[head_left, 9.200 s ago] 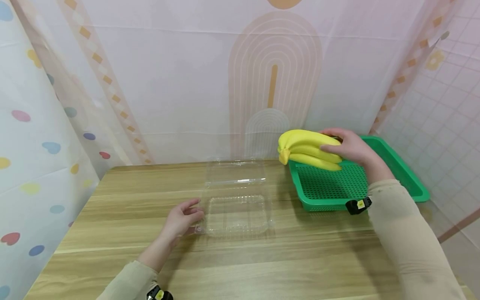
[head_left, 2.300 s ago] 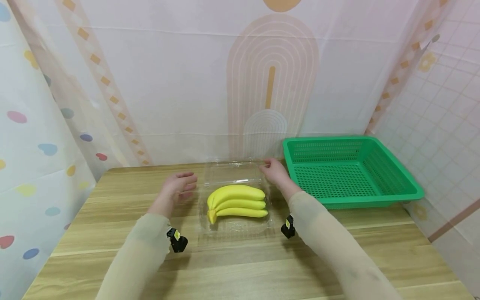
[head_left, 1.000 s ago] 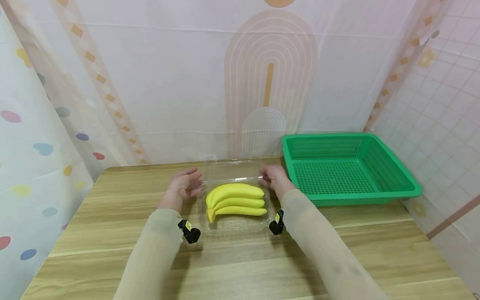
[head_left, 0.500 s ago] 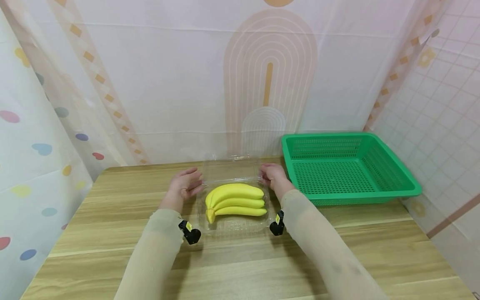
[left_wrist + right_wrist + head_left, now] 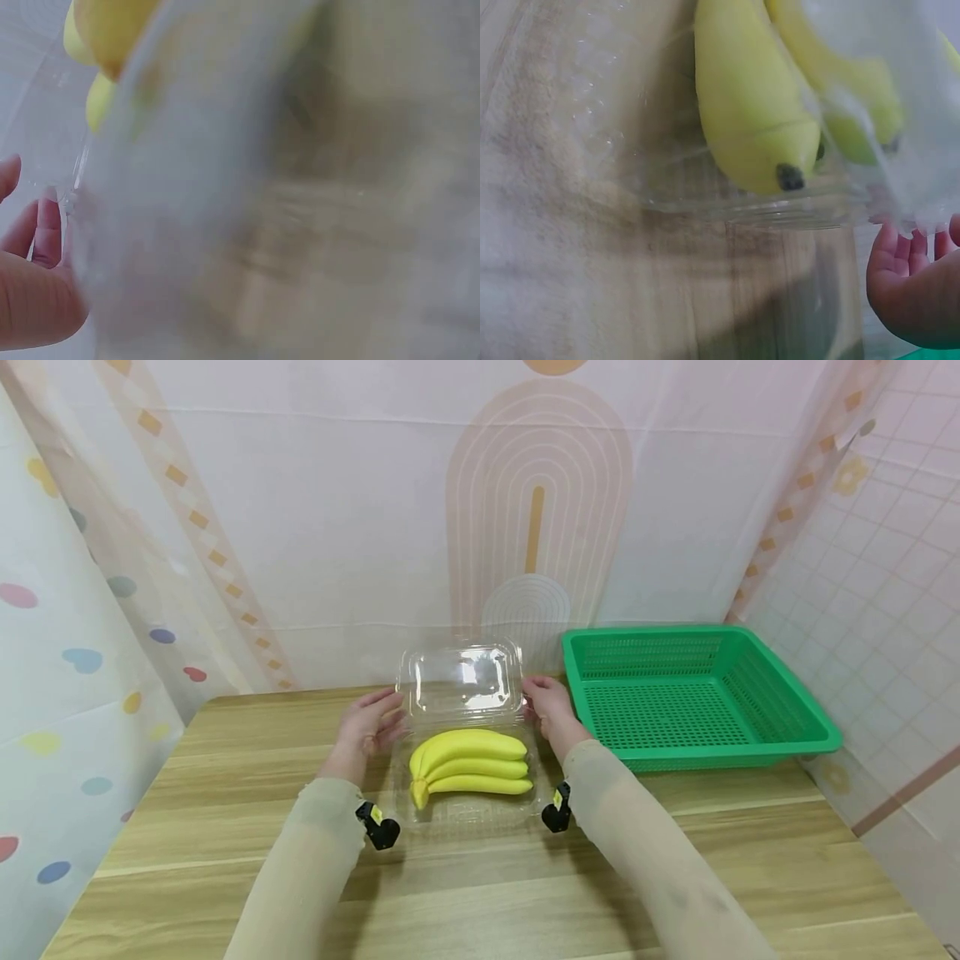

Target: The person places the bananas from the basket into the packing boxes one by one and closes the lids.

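A bunch of yellow bananas (image 5: 472,762) lies in the base of a clear plastic clamshell container (image 5: 472,818) on the wooden table. The container's hinged lid (image 5: 442,681) stands tilted up behind the bananas and catches bright reflections. At the lid's left edge, my left hand (image 5: 367,722) touches it with extended fingers; the left wrist view shows the thumb (image 5: 7,176) apart from them. My right hand (image 5: 551,702) touches the lid's right edge, its fingers (image 5: 900,259) loosely bent in the right wrist view. The clear plastic blurs much of both wrist views.
A green perforated plastic basket (image 5: 701,752) with nothing in it stands at the right, close beside my right hand. Patterned curtains (image 5: 337,527) hang behind the table (image 5: 480,902) and on both sides.
Earlier the right hand held the bananas over the green basket; they now lie in the container. Over the last half second the lid has swung up from lying back, with both hands at its sides.
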### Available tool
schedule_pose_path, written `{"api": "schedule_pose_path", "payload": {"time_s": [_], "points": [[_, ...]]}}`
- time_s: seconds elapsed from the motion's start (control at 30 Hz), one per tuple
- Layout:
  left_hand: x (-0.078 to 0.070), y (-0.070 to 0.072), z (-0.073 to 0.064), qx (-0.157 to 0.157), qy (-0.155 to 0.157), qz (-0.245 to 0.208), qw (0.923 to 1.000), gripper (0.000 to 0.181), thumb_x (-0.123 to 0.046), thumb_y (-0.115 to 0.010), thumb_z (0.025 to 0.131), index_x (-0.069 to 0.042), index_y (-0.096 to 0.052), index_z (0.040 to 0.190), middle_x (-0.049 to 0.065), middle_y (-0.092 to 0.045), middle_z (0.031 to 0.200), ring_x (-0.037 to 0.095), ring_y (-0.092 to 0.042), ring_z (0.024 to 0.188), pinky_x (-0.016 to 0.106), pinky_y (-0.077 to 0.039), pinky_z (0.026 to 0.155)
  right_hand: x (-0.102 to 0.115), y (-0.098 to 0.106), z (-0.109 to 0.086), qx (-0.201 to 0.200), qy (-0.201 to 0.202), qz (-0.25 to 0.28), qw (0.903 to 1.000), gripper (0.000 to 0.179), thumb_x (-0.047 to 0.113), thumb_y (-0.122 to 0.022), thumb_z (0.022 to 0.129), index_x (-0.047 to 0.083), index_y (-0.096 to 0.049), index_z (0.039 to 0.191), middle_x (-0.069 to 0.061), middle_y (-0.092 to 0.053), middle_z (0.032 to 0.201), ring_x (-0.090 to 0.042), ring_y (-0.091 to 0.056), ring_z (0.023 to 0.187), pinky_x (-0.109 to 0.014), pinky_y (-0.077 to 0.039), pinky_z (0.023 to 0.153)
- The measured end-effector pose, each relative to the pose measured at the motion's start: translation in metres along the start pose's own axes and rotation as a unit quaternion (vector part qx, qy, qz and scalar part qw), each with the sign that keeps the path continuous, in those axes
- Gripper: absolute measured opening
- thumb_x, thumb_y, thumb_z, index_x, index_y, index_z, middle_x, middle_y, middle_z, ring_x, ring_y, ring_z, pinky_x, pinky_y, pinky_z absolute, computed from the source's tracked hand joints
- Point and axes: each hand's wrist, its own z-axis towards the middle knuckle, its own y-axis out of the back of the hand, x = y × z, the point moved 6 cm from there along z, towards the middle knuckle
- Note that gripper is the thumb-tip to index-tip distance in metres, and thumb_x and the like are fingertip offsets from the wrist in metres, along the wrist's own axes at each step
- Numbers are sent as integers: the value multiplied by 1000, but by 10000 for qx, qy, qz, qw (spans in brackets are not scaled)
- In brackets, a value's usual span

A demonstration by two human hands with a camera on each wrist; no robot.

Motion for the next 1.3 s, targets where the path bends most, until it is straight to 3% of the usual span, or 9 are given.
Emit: {"api": "schedule_pose_path", "payload": {"time_s": [0.1, 0.2, 0.4, 0.53, 0.67, 0.83, 0.97, 1.3], "points": [[-4, 0, -3, 57, -102, 191, 9997, 56, -13, -69, 95, -9, -47, 146, -9, -69, 88, 14, -67, 92, 32, -58, 80, 3, -1, -1, -4, 110, 16, 9999, 25, 15, -61, 100, -1, -59, 120, -9, -59, 98, -16, -56, 82, -27, -55, 72], [-7, 0, -5, 111, -219, 360, 9990, 47, -16, -69, 95, -11, -54, 140, -10, -69, 90, 16, -65, 100, 30, -59, 79, 6, -1, -2, -20, 216, -1, 9998, 22, 16, -61, 100, 1, -60, 116, -8, -60, 96, -16, -56, 82, -31, -55, 78], [-12, 1, -7, 192, -447, 310, 9983, 12, -12, -66, 96, -17, -65, 107, -6, -67, 93, 17, -65, 96, 30, -58, 83, 12, -2, -3, -25, 437, 220, 9988, 14, 13, -61, 99, 3, -61, 109, -4, -60, 90, -14, -56, 78, -23, -52, 64], [-15, 1, -8, 245, -616, 278, 9974, 10, -9, -66, 96, -16, -67, 103, -6, -67, 90, 14, -64, 90, 33, -56, 89, 17, -2, -6, -4, 608, 313, 9977, 10, 11, -61, 99, 2, -62, 105, -2, -60, 85, -13, -56, 75, -21, -52, 61], [-18, 2, -10, 359, -804, 296, 9957, 14, -7, -64, 97, -20, -69, 94, -6, -69, 89, 13, -65, 89, 33, -55, 91, 21, -1, -9, 38, 693, 304, 9971, 11, 11, -61, 99, 2, -63, 105, -1, -62, 87, -19, -59, 84, -22, -53, 65], [-21, 4, -12, 505, -1032, 309, 9929, 11, -5, -64, 97, -13, -68, 102, -5, -68, 89, 11, -66, 86, 33, -55, 90, 24, 0, -15, 171, 793, 260, 9964, 14, 9, -59, 100, 0, -62, 111, -4, -63, 94, -26, -60, 95, -23, -55, 69], [-21, 8, -15, 607, -1178, 348, 9906, 13, -4, -63, 97, -10, -67, 107, -6, -67, 89, 10, -67, 86, 32, -57, 86, 28, 0, -22, 314, 908, 64, 9954, 19, 7, -57, 101, -3, -61, 116, -7, -62, 99, -22, -60, 93, -25, -55, 77], [-24, 8, -22, 763, -1610, 417, 9831, 21, 2, -63, 95, -17, -73, 91, -3, -67, 90, 13, -69, 86, 34, -58, 82, 37, 4, -37, 531, 1479, -676, 9852, 17, 1, -58, 99, -6, -60, 114, -11, -60, 101, -16, -58, 85, -35, -57, 87]]}}
